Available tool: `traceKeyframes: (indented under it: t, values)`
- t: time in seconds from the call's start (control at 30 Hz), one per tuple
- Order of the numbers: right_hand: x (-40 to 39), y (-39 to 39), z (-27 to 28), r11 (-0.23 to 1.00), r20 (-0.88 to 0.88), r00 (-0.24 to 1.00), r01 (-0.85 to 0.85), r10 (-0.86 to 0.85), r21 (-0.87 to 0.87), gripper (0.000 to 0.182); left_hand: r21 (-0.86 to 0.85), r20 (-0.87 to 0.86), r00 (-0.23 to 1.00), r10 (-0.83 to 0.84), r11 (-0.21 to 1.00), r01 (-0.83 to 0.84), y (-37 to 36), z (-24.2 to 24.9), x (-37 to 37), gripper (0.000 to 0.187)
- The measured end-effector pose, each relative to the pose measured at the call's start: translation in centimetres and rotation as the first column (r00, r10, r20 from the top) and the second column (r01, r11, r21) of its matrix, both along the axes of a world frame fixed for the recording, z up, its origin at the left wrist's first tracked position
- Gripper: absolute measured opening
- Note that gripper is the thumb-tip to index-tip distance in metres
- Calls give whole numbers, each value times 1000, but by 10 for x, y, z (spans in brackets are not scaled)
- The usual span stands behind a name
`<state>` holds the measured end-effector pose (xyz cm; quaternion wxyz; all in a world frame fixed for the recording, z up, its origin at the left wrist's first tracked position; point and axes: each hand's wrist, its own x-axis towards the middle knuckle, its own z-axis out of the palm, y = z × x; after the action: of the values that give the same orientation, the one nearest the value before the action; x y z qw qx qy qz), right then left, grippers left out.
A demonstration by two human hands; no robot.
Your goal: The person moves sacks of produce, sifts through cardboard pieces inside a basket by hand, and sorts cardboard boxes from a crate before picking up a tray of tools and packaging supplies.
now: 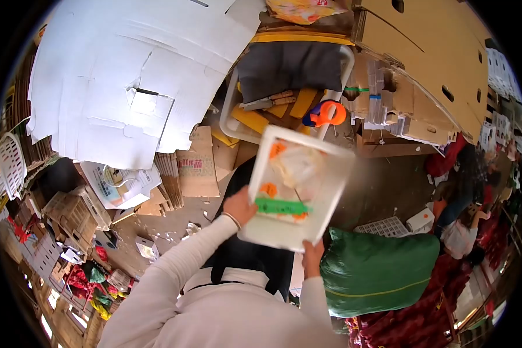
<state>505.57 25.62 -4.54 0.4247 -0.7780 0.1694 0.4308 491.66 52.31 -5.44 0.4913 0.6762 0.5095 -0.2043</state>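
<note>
My left hand (240,207) is closed on the left edge of a shallow white tray (282,231), thumb over the rim. My right hand (314,258) grips the same tray at its lower right corner. The tray is tilted in front of me, its upper right side smeared by motion. On it show a green strip (281,206), orange patches and a pale, clear-looking wrapping (298,165); I cannot make out what these are. Just beyond stands a plastic tub (228,110) with knives (268,101), yellow pieces and a dark cushion (290,66). An orange and blue tape dispenser (326,113) rests by its right rim.
A large white cardboard sheet (127,75) fills the upper left, with brown cardboard (429,58) at the upper right. A stuffed green sack (380,271) lies right of me. Cartons (198,165) and scraps cover the left floor. Another person (459,238) is at far right.
</note>
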Motion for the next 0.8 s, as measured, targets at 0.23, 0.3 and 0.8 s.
traceKeyframes:
  t: [0.23, 0.3, 0.8]
  values:
    - [-13, -63, 37, 962, -41, 971, 229, -237, -149, 53, -147, 69, 980, -189, 969, 198, -56, -22, 36, 42]
    - [-15, -74, 31, 966, -22, 975, 217, -222, -144, 53, -153, 56, 977, -206, 965, 212, -61, -23, 42, 42]
    - [-38, -94, 36, 979, 63, 998, 9, 4, -205, 48, 312, 212, 951, 226, 906, -285, 109, -168, 50, 61]
